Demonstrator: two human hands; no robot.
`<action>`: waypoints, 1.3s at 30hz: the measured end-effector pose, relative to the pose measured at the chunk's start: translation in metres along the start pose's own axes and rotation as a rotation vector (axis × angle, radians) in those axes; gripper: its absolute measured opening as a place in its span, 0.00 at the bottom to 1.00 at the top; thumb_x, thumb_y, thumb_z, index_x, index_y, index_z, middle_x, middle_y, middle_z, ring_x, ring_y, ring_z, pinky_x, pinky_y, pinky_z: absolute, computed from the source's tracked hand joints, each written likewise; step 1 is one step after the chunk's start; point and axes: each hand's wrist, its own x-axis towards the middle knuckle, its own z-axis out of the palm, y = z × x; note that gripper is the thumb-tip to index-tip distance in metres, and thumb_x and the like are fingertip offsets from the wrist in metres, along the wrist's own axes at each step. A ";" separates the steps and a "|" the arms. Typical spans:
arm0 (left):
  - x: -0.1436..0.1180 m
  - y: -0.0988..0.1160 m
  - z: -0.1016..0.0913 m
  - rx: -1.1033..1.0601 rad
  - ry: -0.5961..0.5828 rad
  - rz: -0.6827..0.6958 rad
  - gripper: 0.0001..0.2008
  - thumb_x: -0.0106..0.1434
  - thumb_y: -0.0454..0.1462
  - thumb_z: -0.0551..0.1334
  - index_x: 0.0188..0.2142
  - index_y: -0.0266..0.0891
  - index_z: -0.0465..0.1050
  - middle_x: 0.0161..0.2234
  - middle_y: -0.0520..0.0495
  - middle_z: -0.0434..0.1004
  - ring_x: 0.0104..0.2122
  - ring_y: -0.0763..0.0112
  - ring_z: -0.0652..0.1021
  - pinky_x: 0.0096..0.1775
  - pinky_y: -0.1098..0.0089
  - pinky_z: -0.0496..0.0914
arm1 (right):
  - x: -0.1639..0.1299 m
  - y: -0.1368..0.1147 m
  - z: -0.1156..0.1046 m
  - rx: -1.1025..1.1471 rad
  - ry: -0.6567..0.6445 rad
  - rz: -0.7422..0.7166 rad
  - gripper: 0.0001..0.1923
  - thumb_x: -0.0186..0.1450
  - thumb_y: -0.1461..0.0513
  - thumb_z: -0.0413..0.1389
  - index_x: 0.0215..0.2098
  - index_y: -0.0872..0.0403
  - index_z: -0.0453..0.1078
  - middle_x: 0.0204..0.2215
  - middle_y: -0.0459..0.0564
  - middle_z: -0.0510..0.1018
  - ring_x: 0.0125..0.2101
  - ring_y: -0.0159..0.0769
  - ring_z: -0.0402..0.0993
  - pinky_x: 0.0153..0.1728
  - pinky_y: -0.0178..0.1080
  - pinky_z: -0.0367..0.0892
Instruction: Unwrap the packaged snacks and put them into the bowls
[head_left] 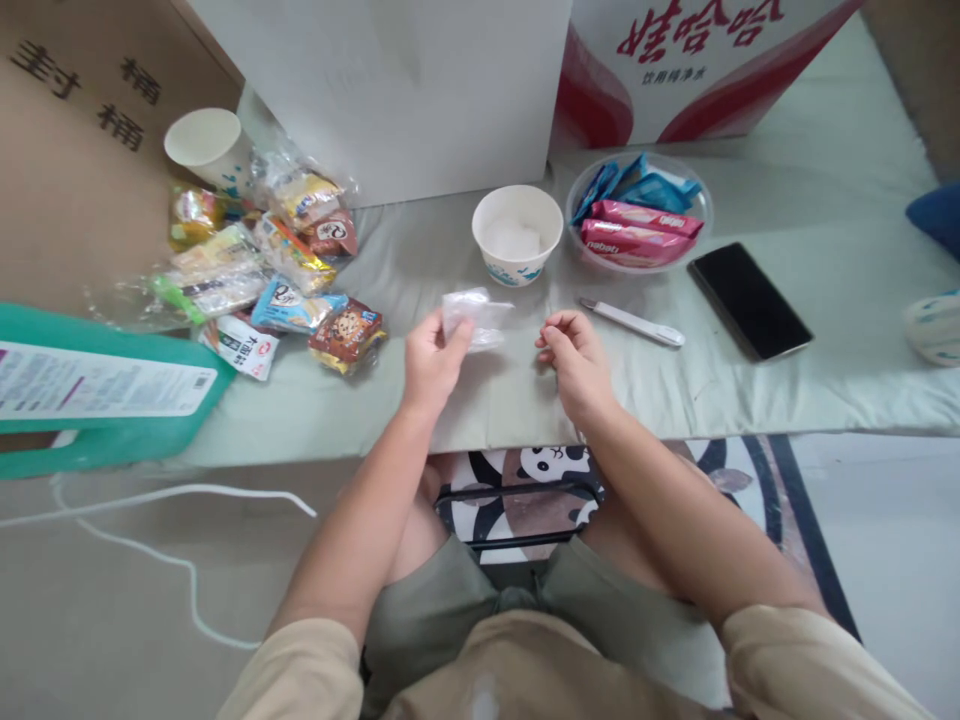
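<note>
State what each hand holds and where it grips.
The left hand pinches a small clear crinkled plastic wrapper by its lower left edge. The right hand holds nothing visible.

Far left, the brown box (75,150) reads 封桶; far right, the red-and-white box (697,60) reads 娃哈哈; pink packs (634,238) read "nabati"

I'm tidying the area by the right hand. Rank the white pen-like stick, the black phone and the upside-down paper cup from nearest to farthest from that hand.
1. White pen-like stick: just right of the right hand, on the mat.
2. Black phone: farther right, beyond the stick.
3. Upside-down paper cup: far left, behind the snack packets.
</note>
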 end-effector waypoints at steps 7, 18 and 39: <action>0.037 0.044 0.004 0.259 0.296 0.250 0.14 0.60 0.33 0.66 0.26 0.44 0.60 0.27 0.51 0.66 0.35 0.66 0.72 0.40 0.67 0.70 | 0.011 -0.005 -0.004 -0.016 -0.042 -0.042 0.08 0.62 0.55 0.55 0.33 0.49 0.63 0.27 0.42 0.67 0.29 0.31 0.65 0.32 0.37 0.62; 0.155 0.085 0.118 0.995 -0.450 -0.105 0.14 0.43 0.24 0.70 0.18 0.39 0.66 0.21 0.51 0.66 0.46 0.46 0.80 0.56 0.47 0.69 | 0.021 -0.021 -0.010 0.001 -0.035 -0.086 0.08 0.63 0.55 0.53 0.31 0.50 0.63 0.25 0.41 0.67 0.28 0.31 0.62 0.34 0.37 0.61; 0.027 0.011 -0.036 0.452 0.336 0.315 0.04 0.57 0.30 0.62 0.28 0.39 0.72 0.26 0.53 0.73 0.29 0.71 0.73 0.36 0.70 0.68 | 0.004 -0.021 -0.001 -0.213 0.001 -0.366 0.05 0.64 0.58 0.54 0.34 0.51 0.68 0.27 0.44 0.73 0.27 0.31 0.68 0.31 0.38 0.65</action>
